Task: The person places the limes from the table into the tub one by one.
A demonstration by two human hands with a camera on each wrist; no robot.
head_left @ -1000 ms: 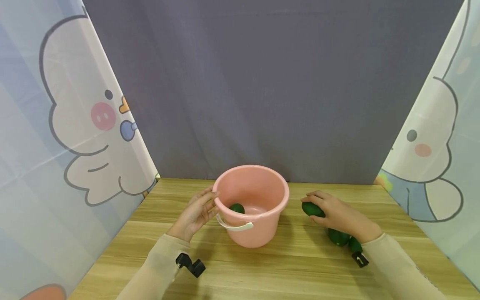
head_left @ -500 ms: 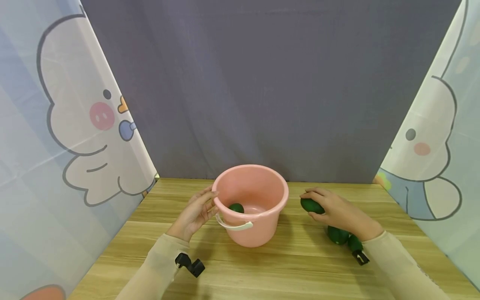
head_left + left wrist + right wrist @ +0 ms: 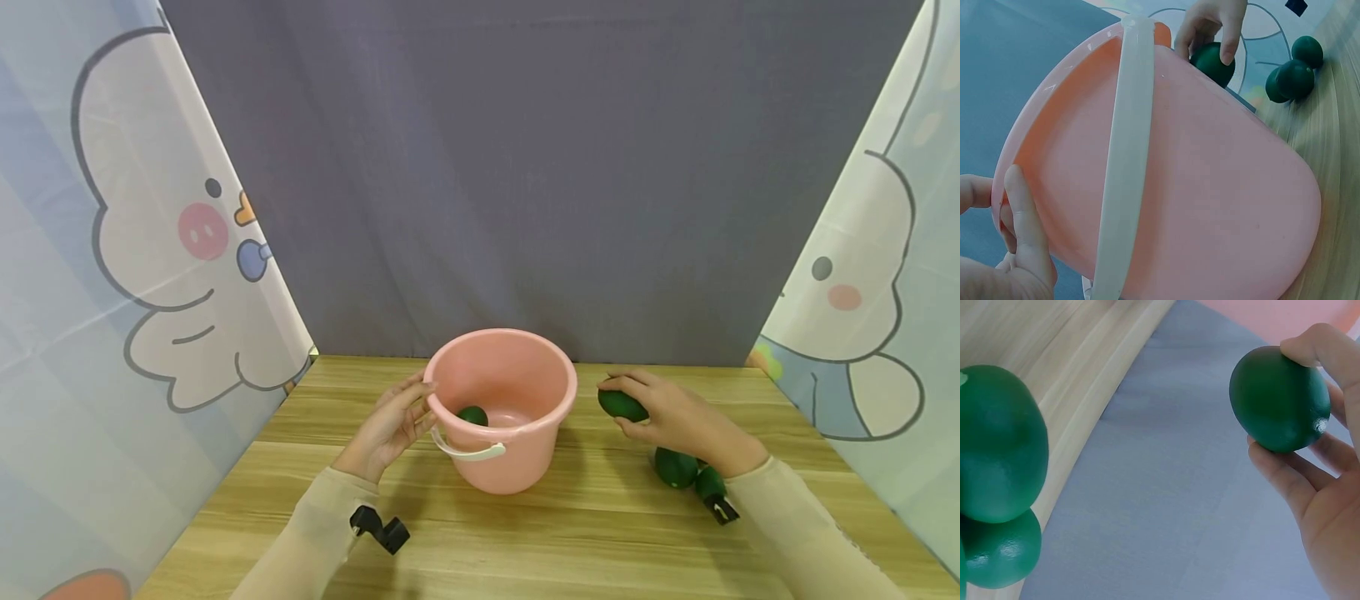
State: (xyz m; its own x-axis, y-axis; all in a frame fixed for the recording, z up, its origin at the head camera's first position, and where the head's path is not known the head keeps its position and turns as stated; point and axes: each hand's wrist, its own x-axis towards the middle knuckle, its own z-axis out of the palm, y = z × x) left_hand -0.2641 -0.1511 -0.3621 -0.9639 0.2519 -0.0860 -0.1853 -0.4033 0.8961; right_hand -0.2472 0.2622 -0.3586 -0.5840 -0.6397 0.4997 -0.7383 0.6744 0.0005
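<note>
A pink bucket (image 3: 517,467) stands upright on the table, its white handle (image 3: 1125,156) hanging down the near side. My left hand (image 3: 393,429) grips the left of its rim, with the thumb (image 3: 1025,219) on the outer wall. One dark green avocado (image 3: 474,415) lies inside at the bottom. To the right of the bucket, my right hand (image 3: 667,417) holds another glossy avocado (image 3: 1279,400) between thumb and fingers, raised above the tabletop. Several more avocados (image 3: 1297,78) lie clustered on the table below the right wrist, partly hidden by the forearm in the head view.
The wooden table (image 3: 480,550) runs back to a dark grey curtain (image 3: 495,183). Cartoon-printed cloths (image 3: 67,350) hang along both sides. Black camera mounts (image 3: 381,529) sit at the wrists.
My right hand has risen slightly, moving a little away from the avocado cluster with the held avocado. The left hand and the bucket have stayed in place.
</note>
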